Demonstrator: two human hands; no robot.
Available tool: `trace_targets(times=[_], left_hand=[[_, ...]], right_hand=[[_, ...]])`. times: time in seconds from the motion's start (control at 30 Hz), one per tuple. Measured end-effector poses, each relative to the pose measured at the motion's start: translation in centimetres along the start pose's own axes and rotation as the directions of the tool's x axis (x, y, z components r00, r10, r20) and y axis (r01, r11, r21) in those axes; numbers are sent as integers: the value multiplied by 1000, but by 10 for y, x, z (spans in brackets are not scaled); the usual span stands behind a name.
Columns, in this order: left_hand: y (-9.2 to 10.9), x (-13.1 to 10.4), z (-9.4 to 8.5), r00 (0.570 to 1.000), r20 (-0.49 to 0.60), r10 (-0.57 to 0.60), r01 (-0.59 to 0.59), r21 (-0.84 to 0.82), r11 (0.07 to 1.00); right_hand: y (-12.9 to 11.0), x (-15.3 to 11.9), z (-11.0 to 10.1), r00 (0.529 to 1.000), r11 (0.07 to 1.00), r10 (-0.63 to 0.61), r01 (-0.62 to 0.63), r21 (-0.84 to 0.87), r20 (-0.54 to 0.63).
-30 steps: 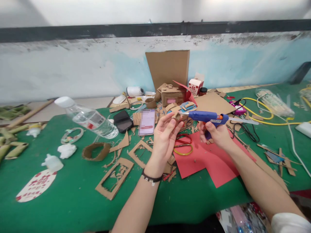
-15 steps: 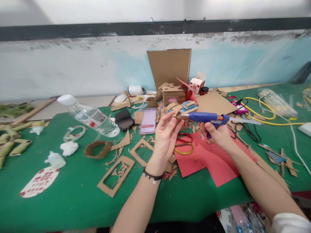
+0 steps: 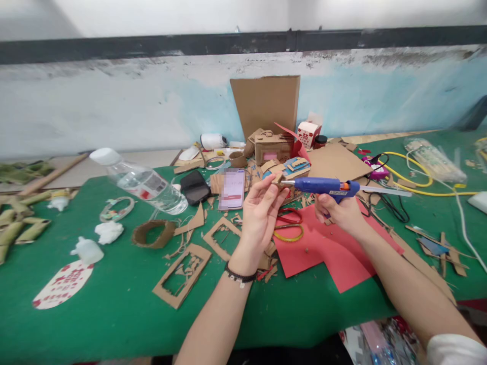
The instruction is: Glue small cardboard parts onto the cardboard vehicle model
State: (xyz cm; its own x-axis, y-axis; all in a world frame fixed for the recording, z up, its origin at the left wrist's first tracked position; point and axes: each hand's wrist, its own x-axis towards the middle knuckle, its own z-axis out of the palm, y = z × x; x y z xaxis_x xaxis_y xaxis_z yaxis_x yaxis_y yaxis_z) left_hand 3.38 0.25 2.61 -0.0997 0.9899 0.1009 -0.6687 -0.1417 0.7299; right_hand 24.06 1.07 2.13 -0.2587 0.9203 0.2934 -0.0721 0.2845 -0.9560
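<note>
Between the fingertips of my left hand (image 3: 261,210) is a small cardboard piece (image 3: 277,179), partly hidden by the fingers. My right hand (image 3: 340,213) is wrapped round the grip of a blue glue gun (image 3: 317,185), which points left with its metal nozzle at the cardboard piece. A clear glue stick (image 3: 386,190) sticks out of its back. Below the hands lie scissors with red and yellow handles (image 3: 289,233) and red paper (image 3: 338,263). A phone (image 3: 233,188) with a lit screen lies just left of my left hand.
On the green table (image 3: 125,324) are a tilted water bottle (image 3: 140,180), a cardboard ring (image 3: 152,234), cardboard frames (image 3: 181,276) and scraps. A cardboard box (image 3: 273,148) stands behind the hands. Yellow cable (image 3: 437,193) runs at the right.
The glue gun has shifted very slightly, its nozzle a little lower and still at the cardboard piece. My left hand has barely moved.
</note>
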Motion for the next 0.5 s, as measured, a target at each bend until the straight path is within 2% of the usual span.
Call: trace_targets(times=[0.5], left_hand=[[-2,0,-1,1000,-11,1,-1,-1,1000]], right_hand=[[-6,-1,2,999,998,45,-46,-41,-25]])
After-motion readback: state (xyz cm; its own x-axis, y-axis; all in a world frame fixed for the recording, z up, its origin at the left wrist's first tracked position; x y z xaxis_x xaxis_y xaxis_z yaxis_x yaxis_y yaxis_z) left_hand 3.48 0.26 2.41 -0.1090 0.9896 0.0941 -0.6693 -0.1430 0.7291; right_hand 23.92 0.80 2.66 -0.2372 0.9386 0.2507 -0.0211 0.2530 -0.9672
